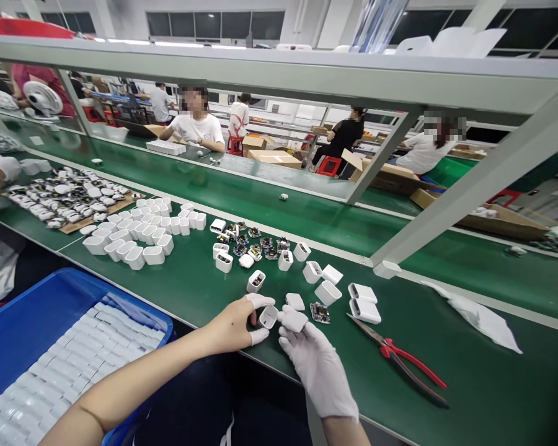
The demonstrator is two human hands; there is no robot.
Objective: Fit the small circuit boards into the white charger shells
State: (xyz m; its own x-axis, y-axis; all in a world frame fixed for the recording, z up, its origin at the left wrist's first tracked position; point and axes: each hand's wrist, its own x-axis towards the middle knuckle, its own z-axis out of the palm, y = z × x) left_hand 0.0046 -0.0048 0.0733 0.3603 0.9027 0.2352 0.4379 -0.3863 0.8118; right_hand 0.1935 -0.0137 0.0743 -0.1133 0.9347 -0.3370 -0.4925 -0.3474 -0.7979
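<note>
My left hand (239, 323), with white covers on the fingertips, grips a white plastic charger housing (268, 317) between thumb and fingers, its open end towards me. Close beside it, my right hand (314, 356) in a white glove has its fingers bent together; whatever they hold blends into the white glove and I cannot make it out. Just beyond the hands lie a white housing piece (295, 301) and a bare circuit board (320, 312). A housing with a board inside (256, 281) stands past my left hand.
Red-handled long-nose pliers (400, 359) lie at right, near two white housings (365, 310). Several circuit boards (255, 248) and many empty housings (144, 232) stand further off. A blue bin (74, 279) holds rows of white parts at left. A co-worker's gloved hand (2, 166) shows far left.
</note>
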